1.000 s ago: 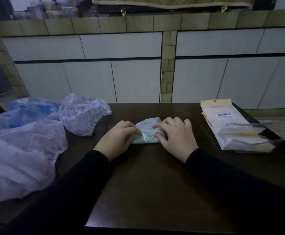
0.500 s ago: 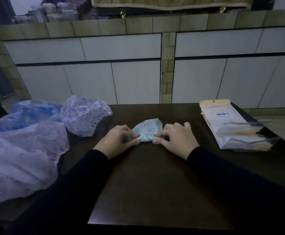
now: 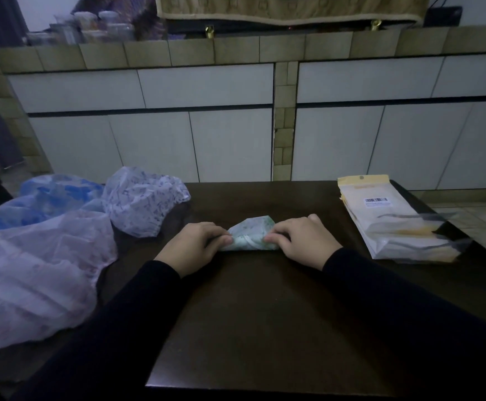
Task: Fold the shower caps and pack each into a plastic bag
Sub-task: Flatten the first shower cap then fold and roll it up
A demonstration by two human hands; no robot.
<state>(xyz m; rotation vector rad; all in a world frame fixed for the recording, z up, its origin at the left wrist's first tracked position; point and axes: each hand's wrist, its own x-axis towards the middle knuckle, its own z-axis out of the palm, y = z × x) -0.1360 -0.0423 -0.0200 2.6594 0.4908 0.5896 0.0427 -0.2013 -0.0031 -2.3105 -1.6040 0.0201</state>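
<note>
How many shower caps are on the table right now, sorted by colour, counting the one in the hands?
Green-patterned cap, folded small, pinched by the left hand and right hand: 1
White cap with purple print: 1
Blue-patterned cap: 1
Pale lilac cap: 1
Total: 4, though the left edge of the view cuts off the pile.

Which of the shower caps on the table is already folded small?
The green-patterned shower cap, pinched between the left hand and right hand. The blue, purple-print and pale pink caps lie loose and unfolded.
</note>
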